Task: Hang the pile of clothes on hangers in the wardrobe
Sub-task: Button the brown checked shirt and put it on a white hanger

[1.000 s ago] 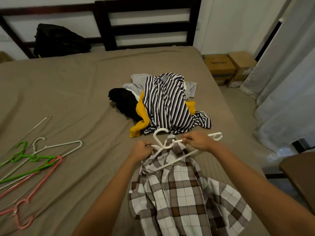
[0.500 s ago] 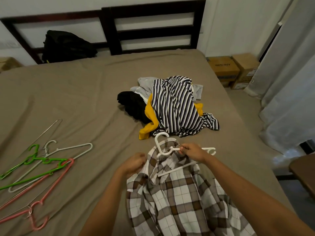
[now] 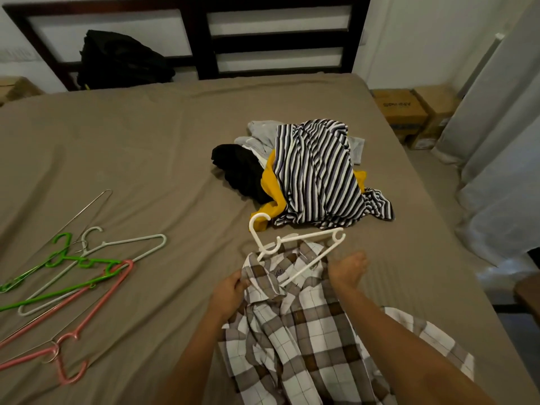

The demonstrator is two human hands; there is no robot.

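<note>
A brown and white plaid shirt [image 3: 295, 334] lies on the bed in front of me. A white plastic hanger [image 3: 298, 244] rests on its collar, hook pointing to the far left and one arm tucked into the neck. My left hand [image 3: 229, 293] grips the left side of the collar. At the shirt's right shoulder, my right hand [image 3: 349, 268] is off the hanger; it is blurred and its grip is unclear. Beyond the hanger sits the pile of clothes [image 3: 315, 176]: a striped top over yellow, black and grey garments.
Several spare hangers [image 3: 79, 276] in green, pale grey, pink and bare wire lie at the left on the brown bed sheet [image 3: 146, 159]. A black bag [image 3: 122, 59] leans on the dark headboard. Cardboard boxes [image 3: 409, 112] and a pale curtain [image 3: 502, 159] stand to the right.
My right hand has let go of the hanger and slid right to the shirt's shoulder. The hanger now lies on the collar. My left hand still holds the collar's left side.
</note>
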